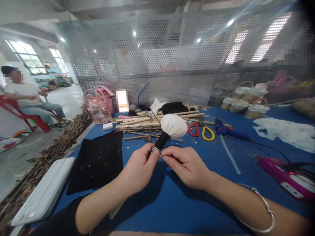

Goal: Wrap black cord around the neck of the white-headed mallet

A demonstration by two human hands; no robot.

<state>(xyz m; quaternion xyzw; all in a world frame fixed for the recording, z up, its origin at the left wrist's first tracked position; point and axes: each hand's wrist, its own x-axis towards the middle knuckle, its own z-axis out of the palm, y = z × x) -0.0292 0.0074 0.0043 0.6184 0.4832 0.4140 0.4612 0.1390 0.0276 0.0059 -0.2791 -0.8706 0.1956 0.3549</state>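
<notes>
My left hand point(140, 167) is closed around a stick whose black-wrapped neck point(161, 141) carries a white cloth ball point(173, 125) at the far end. The ball points up and away from me over the blue table point(172, 203). My right hand point(187, 165) pinches a thin dark thread right at the base of the black wrap, fingertips touching the left hand's. A silver bangle point(267, 209) sits on my right wrist.
Black cloth point(98, 160) and a white tray point(44, 193) lie left. Behind the ball: wooden sticks point(152, 123), red and yellow scissors point(200, 131), a blue glue gun point(228, 131). A pink device point(285, 175) sits right. Baskets point(246, 101) stand far right; a seated person point(27, 98) far left.
</notes>
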